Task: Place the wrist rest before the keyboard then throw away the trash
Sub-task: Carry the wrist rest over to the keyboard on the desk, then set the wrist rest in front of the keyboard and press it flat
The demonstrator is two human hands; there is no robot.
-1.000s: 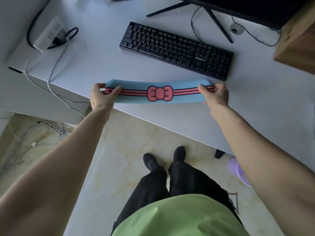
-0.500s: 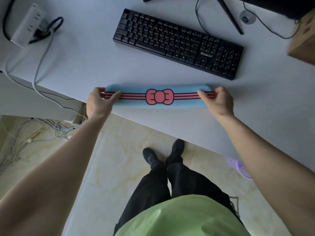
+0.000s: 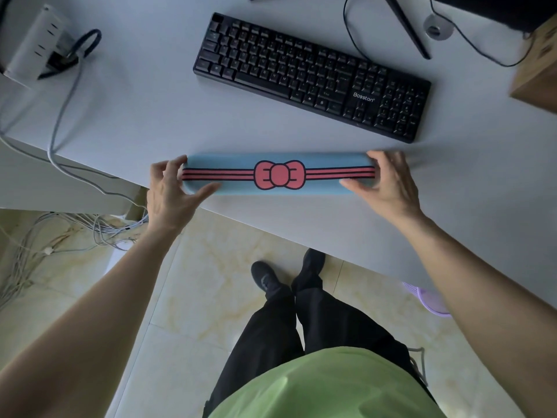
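A blue wrist rest (image 3: 325, 185) with a pink bow and stripes lies flat on the white desk (image 3: 156, 116), close to its front edge. It sits in front of the black keyboard (image 3: 310, 73) with a gap between them, and is not parallel to it. My left hand (image 3: 171, 191) spans the rest's left end, fingers at the back corner and thumb along the front edge. My right hand (image 3: 388, 182) spans the right end the same way. Both holds look loose, with the fingers spread. No trash is visible.
A white power strip (image 3: 33, 46) with plugs and cables sits at the desk's far left. Monitor stand legs (image 3: 407, 28) and a cable lie behind the keyboard. A cardboard box (image 3: 536, 67) is at the right edge. A purple basket (image 3: 428, 300) stands on the floor under the desk; loose cables lie at left.
The wrist rest went from held at the desk edge to lying flat on the desk. My thumbs moved off its top to its front edge and my fingers spread.
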